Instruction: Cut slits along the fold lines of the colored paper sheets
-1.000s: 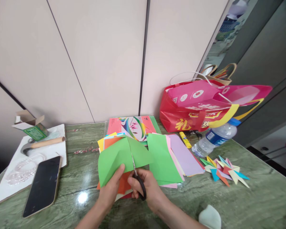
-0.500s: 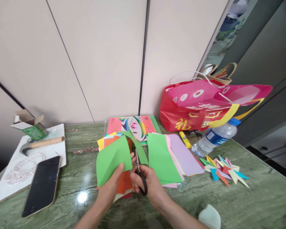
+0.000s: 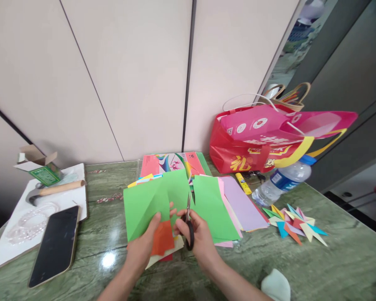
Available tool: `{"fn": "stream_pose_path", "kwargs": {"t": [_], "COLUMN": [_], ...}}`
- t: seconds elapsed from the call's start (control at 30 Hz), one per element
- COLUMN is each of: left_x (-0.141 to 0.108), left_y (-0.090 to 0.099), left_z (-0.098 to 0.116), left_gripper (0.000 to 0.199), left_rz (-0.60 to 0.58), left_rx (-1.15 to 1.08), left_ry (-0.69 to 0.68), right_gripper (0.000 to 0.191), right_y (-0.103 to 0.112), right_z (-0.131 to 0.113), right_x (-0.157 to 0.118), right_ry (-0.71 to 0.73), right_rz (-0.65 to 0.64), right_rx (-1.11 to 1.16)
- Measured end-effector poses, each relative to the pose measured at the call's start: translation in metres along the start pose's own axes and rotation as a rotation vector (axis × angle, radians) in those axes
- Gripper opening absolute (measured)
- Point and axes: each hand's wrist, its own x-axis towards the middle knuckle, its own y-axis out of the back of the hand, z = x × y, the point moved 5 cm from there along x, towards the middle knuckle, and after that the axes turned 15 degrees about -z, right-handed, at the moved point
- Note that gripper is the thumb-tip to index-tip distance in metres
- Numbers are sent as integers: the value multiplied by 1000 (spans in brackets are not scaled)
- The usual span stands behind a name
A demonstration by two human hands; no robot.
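Observation:
My left hand [image 3: 147,240] grips a green sheet [image 3: 148,198], its thumb on the front. The sheet has crease lines and stands over a pile of coloured paper with an orange sheet [image 3: 163,238] near the top. My right hand [image 3: 199,234] is closed round black-handled scissors [image 3: 189,230], whose blades point up at the sheet's right edge. Just right of the blades, another green sheet [image 3: 213,209] lies over pink and lilac sheets [image 3: 241,202]. Behind the hands is a colourful printed pack [image 3: 150,164].
A phone [image 3: 54,244], hammer [image 3: 58,189], beads and a small green box [image 3: 44,169] are at the left. At the right are a red bag [image 3: 238,146], bottle [image 3: 283,179], glue stick [image 3: 243,184], folded paper stars [image 3: 296,221] and a pale object [image 3: 275,285].
The scissors and my right hand have moved slightly up and right. The held green sheet now spreads wider, and the curled strip beside it no longer shows in its former place.

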Motion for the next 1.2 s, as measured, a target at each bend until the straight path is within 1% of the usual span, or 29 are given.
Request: {"fn": "stream_pose_path", "kwargs": {"t": [0.07, 0.13, 0.23, 0.3, 0.37, 0.47, 0.5, 0.57, 0.6, 0.63, 0.7, 0.73, 0.8, 0.83, 0.9, 0.97, 1.0, 1.07, 1.2], "left_x": [-2, -4, -5, -8, -10, -11, -11, -10, -9, -7, -2, 0, 1, 1, 1, 0, 0, 1, 3], "left_y": [-1, -7, -23, -32, -36, -34, -34, -33, -32, -31, -27, -24, -21, -21, -25, -29, -31, -32, -34], "left_z": [2, 9, 21, 24, 21, 9, 5, 2, 3, 6, 13, 15, 14, 12, 6, 1, -1, -2, 1], "left_gripper": [37, 38, 35, 30, 25, 21, 19, 18, 23, 34, 64, 77, 93, 96, 91, 73, 63, 52, 50], "left_rz": [-4, -90, -353, -517, -605, -625, -630, -656, -651, -630, -525, -475, -417, -421, -485, -571, -596, -609, -639], "left_rx": [30, 81, 173, 211, 229, 236, 241, 252, 257, 259, 254, 240, 187, 147, 71, 45, 51, 72, 66], "left_ry": [38, 53, -7, -51, -52, -11, 4, 31, 32, 24, 13, 33, 103, 131, 142, 131, 129, 118, 71], "right_gripper": [30, 33, 33, 30, 27, 32, 36, 43, 45, 45, 43, 40, 35, 34, 38, 45, 48, 52, 56], "right_y": [5, 12, 22, 29, 34, 40, 42, 47, 50, 54, 62, 66, 72, 73, 74, 71, 70, 66, 63], "right_z": [-4, -5, -4, -5, -6, -8, -9, -10, -9, -8, -3, -1, 1, 2, 0, -2, -3, -3, 1], "right_x": [2, 3, 7, 10, 13, 17, 19, 22, 24, 26, 29, 30, 30, 31, 31, 31, 32, 34, 37], "right_ry": [38, 48, 44, 54, 53, 49, 47, 23, -4, -32, -73, -85, -102, -105, -104, -95, -90, -83, -95], "right_rz": [33, 81, 144, 161, 161, 137, 121, 89, 76, 74, 84, 93, 116, 131, 159, 174, 173, 159, 145], "right_rx": [-2, -28, -56, -63, -65, -55, -84, -213, -317, -389, -493, -542, -656, -715, -825, -922, -965, -1044, -1170]}}
